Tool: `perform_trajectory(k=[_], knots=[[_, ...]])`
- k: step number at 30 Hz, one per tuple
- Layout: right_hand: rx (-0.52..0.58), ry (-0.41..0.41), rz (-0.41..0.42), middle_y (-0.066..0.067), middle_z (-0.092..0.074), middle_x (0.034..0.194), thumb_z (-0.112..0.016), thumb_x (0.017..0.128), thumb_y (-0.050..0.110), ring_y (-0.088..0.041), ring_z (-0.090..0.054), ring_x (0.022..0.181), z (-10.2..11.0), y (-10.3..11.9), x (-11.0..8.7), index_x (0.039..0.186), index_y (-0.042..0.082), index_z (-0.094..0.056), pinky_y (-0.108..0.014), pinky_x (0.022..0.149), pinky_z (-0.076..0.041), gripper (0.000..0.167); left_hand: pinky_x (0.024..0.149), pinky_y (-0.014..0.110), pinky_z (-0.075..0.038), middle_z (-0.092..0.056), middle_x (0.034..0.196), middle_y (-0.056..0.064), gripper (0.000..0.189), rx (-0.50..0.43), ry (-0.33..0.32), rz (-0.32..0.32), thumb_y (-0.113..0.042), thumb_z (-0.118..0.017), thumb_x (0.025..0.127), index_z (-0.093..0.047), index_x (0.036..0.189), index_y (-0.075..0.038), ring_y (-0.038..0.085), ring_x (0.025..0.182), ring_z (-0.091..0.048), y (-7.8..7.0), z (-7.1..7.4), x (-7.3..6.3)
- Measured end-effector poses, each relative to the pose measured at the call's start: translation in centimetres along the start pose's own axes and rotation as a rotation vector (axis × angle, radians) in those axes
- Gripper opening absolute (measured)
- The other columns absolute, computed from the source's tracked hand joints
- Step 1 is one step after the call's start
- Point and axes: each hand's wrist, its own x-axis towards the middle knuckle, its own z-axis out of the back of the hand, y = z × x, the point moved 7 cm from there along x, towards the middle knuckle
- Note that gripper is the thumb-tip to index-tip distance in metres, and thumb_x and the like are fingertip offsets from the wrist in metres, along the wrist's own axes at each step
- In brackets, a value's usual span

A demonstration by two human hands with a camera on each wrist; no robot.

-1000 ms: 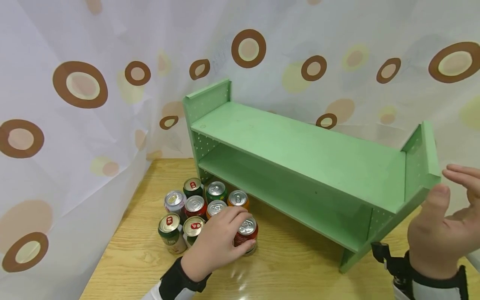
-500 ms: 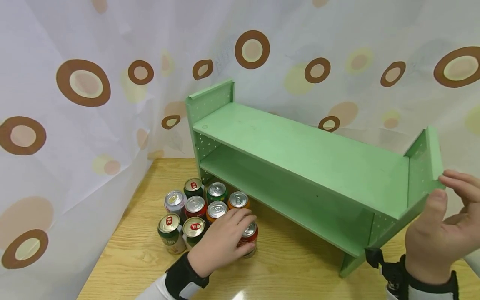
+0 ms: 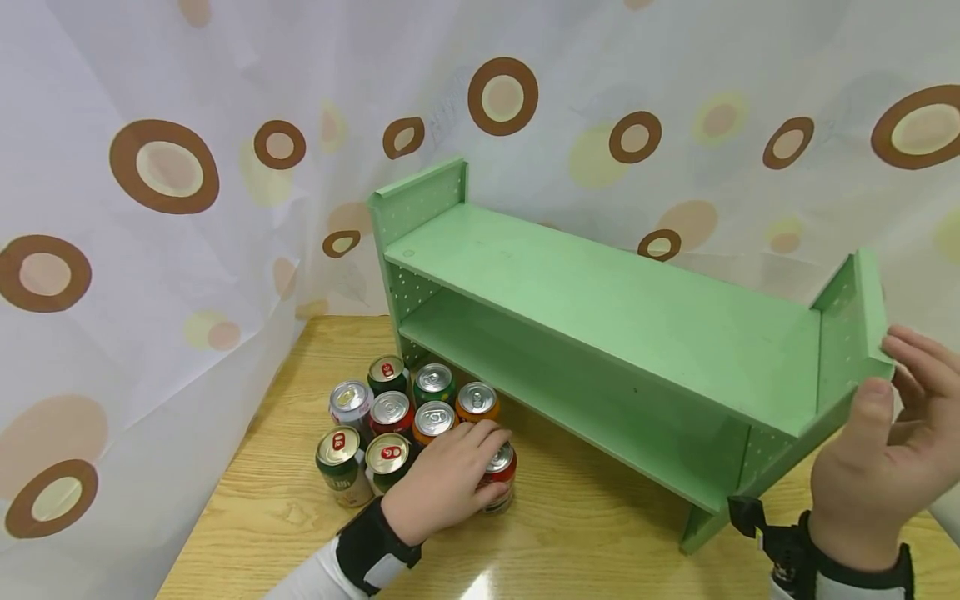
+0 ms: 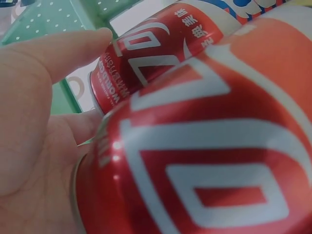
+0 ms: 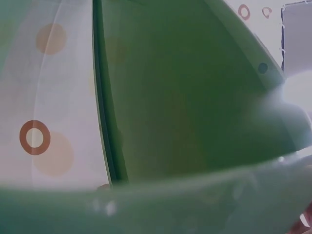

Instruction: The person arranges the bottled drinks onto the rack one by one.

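The left hand (image 3: 444, 483) is over the red metal drink can with a silver lid (image 3: 502, 468), and this can stands upright at the right-hand end of the cluster on the pale wood-grain worktop (image 3: 592, 554). Fingers bent over the far side of the lid, thumb down the near side: the hand has the can from above, its palm just left of it. The left wrist view brings up a second red can with white lettering (image 4: 209, 165), very close to the lens, right beside the first.

Round that hand, the neighbours crowd in! An orange can with a silver lid (image 3: 477, 402) stands just beyond the fingertips, and a green-and-cream can with a gold lid (image 3: 341, 467) holds the near left end, toward the worktop's left edge. At the back of the group, a dark green can with a gold lid (image 3: 387, 373) sits nearest the back left corner.

Across to the right hand (image 3: 892, 442), well apart from the cans: fingers loosely bent, thumb spread away, tips right at the right end panel of the pale green two-tier shelf (image 3: 600, 283). Contact there? Can't tell for certain. The shelf runs slantwise across the worktop, its left end behind the cans.
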Motion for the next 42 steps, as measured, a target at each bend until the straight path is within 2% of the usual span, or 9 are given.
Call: perform_trajectory(k=[5, 11, 22, 26, 33, 42], knots=[[0.083, 0.024, -0.026, -0.014, -0.064, 0.123, -0.072, 0.09, 0.013, -0.021, -0.062, 0.116, 0.2, -0.4, 0.0, 0.112, -0.01, -0.068, -0.023, 0.099, -0.047, 0.032, 0.098, 0.033, -0.055, -0.061, 0.131, 0.002, 0.06, -0.002, 0.032, 0.006, -0.045, -0.074, 0.094, -0.056, 0.141, -0.011, 0.019, 0.113, -0.064, 0.0, -0.4, 0.3], [0.141, 0.038, -0.057, -0.015, -0.063, 0.125, -0.074, 0.088, 0.011, -0.024, -0.059, 0.12, 0.4, -0.7, -0.1, 0.115, -0.01, -0.067, -0.026, 0.102, -0.047, 0.035, 0.091, 0.031, -0.056, -0.062, 0.126, 0.0, 0.064, -0.009, 0.057, 0.002, -0.047, -0.076, 0.092, -0.055, 0.141, -0.012, 0.017, 0.109, -0.065, 0.0, -0.7, 0.5], [0.122, 0.113, -0.043, -0.016, -0.061, 0.131, -0.078, 0.092, 0.024, -0.021, -0.062, 0.117, 0.5, -0.6, -0.1, 0.122, -0.01, -0.062, -0.023, 0.101, -0.048, 0.049, 0.078, 0.026, -0.057, -0.061, 0.12, 0.0, 0.063, -0.053, 0.156, 0.011, -0.046, -0.079, 0.089, -0.055, 0.138, -0.014, 0.015, 0.097, -0.065, 0.2, -1.2, 1.1], [0.135, 0.127, -0.045, -0.016, -0.06, 0.131, -0.076, 0.093, 0.022, -0.02, -0.063, 0.113, 0.2, -0.6, -0.3, 0.123, -0.011, -0.061, -0.022, 0.097, -0.048, 0.047, 0.075, 0.026, -0.056, -0.061, 0.117, 0.0, 0.064, -0.064, 0.165, 0.009, -0.046, -0.082, 0.086, -0.055, 0.134, -0.014, 0.015, 0.092, -0.066, 0.2, -1.2, 1.1], [0.21, 0.086, -0.055, -0.017, -0.061, 0.127, -0.08, 0.09, 0.02, -0.02, -0.064, 0.109, 0.0, -0.6, -0.4, 0.119, -0.013, -0.061, -0.021, 0.095, -0.051, 0.047, 0.072, 0.024, -0.056, -0.06, 0.114, 0.0, 0.068, -0.028, 0.173, -0.008, -0.048, -0.085, 0.083, -0.055, 0.133, -0.013, 0.014, 0.086, -0.067, 0.3, -1.4, 1.1], [0.211, 0.095, -0.052, -0.018, -0.061, 0.126, -0.077, 0.093, 0.02, -0.022, -0.065, 0.109, -0.1, -0.5, -0.3, 0.119, -0.013, -0.059, -0.02, 0.093, -0.054, 0.046, 0.073, 0.022, -0.056, -0.061, 0.113, 0.001, 0.066, -0.048, 0.191, -0.019, -0.046, -0.087, 0.081, -0.056, 0.128, -0.012, 0.013, 0.088, -0.068, 0.1, -1.3, 1.6]])
